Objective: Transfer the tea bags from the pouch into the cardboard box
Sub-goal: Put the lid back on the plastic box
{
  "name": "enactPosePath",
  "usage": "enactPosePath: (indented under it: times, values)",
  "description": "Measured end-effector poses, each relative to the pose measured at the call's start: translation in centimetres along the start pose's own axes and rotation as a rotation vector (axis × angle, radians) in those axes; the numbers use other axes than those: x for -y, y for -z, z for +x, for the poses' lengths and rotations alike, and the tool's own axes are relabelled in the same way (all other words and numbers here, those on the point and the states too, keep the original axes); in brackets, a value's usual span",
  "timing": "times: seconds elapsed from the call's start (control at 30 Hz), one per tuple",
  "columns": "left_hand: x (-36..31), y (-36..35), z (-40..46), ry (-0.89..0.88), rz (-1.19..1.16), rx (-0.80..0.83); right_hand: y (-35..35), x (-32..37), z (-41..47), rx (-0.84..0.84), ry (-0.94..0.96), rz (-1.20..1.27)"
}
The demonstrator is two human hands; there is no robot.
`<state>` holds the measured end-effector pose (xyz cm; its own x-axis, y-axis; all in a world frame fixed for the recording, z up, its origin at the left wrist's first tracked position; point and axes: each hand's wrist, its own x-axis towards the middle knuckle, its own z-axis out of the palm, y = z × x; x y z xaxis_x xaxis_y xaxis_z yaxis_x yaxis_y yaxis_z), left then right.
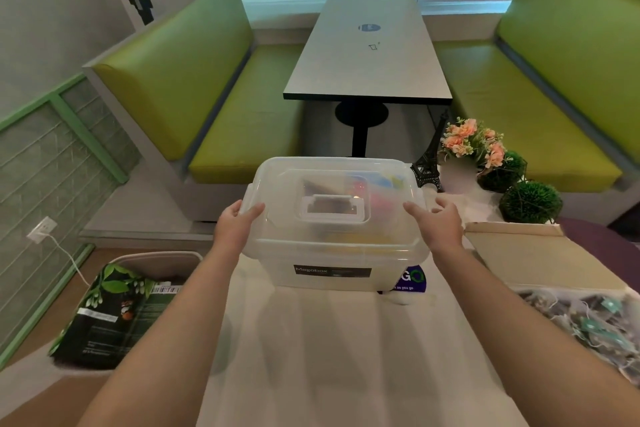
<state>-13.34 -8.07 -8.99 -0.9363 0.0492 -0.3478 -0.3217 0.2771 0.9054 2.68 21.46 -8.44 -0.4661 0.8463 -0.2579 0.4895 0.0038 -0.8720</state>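
Note:
A dark green pouch (114, 315) printed with leaves stands in a beige bin (156, 260) at the lower left. At the right edge lies the open cardboard box (540, 256), with several tea bags (595, 326) heaped inside it. Between them, on the white table (329, 357), stands a clear plastic storage box (332, 239) with a lid and a handle. My left hand (235, 222) grips its left side, thumb on the lid. My right hand (436, 222) grips its right side the same way.
A purple sticker (408, 279) shows behind the storage box. A small Eiffel tower model (429, 163), pink flowers (471, 142) and two green ball plants (530, 201) stand at the back right. Beyond are a grey booth table (367, 55) and green benches (221, 97).

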Motion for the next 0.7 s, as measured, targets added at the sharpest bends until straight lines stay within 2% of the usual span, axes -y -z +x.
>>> enactPosePath:
  times: [0.1,0.2,0.3,0.4,0.53,0.7]
  values:
    - [0.6,0.4,0.8,0.164,-0.135,0.099,0.2,-0.6,-0.3,0.153,-0.227,0.133]
    - [1.1,0.8,1.5,0.253,-0.169,0.211,0.5,-0.8,-0.4,0.263,-0.303,0.208]
    - [0.3,0.5,0.9,0.192,-0.142,0.102,0.6,-0.7,-0.3,0.235,-0.292,0.19]
    - [-0.1,0.0,0.3,0.064,-0.078,-0.027,0.3,-1.4,0.5,0.117,-0.236,0.111]
    - [-0.3,-0.8,-0.4,-0.026,-0.045,-0.073,0.2,-0.2,-1.2,0.043,-0.129,0.004]
    - [-0.2,-1.9,-1.1,-0.169,0.13,-0.19,-0.1,-0.3,-1.1,-0.032,0.005,-0.197]
